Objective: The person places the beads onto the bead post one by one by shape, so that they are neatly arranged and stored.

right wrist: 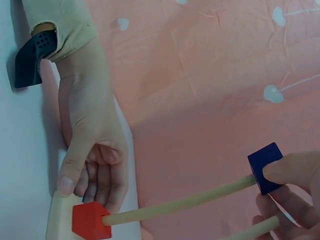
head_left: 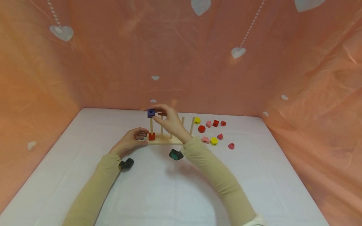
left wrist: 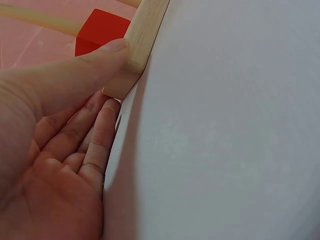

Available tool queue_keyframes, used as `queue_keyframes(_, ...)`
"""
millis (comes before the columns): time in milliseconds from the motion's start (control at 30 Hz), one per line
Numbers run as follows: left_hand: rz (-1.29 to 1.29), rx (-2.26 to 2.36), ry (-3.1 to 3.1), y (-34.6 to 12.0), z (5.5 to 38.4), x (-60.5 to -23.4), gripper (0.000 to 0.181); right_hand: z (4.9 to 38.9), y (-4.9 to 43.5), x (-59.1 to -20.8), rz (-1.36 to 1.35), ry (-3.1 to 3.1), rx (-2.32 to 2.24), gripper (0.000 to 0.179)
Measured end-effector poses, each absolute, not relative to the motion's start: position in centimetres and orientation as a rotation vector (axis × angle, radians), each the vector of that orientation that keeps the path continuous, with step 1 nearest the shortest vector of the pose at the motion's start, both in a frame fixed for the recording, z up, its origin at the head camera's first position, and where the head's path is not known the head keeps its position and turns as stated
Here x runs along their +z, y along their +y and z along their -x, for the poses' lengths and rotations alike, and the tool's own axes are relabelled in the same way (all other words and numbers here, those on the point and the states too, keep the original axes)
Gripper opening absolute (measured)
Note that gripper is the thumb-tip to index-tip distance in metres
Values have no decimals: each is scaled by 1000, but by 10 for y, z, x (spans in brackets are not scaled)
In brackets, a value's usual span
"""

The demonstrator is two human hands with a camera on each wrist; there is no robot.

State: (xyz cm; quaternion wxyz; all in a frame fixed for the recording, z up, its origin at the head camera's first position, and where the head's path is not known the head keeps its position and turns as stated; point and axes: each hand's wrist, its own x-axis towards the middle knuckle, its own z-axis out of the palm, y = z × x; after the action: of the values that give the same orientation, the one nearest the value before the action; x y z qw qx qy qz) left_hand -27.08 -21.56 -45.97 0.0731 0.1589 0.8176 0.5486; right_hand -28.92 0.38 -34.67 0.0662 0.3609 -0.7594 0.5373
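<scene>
Right hand, bent leftward, pinches a blue block at the tip of the leftmost peg; left hand, lower, palm rightward, grips the wooden base at its left end

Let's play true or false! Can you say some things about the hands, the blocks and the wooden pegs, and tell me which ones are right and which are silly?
1. The right hand holds a blue block. True.
2. The red block on the leftmost peg is at the very top. False: it sits at the bottom.
3. The left hand touches the wooden base. True.
4. The loose blocks lie to the left of the pegs. False: they lie to the right.
5. Two of the loose blocks are yellow. True.
6. Both sleeves are black. False: they are beige.
</scene>
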Motion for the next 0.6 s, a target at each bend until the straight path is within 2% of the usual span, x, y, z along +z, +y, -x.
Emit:
queue_keyframes(400, -484, 1626, 2471, -216, 270, -458, 56, 291, -5, -355, -1040, -2347, 1601, 33)
queue_keyframes(600, -403, 1588, 2472, -212, 263, -446, 56, 290, -9, -364, -982, -2356, 1580, 31)
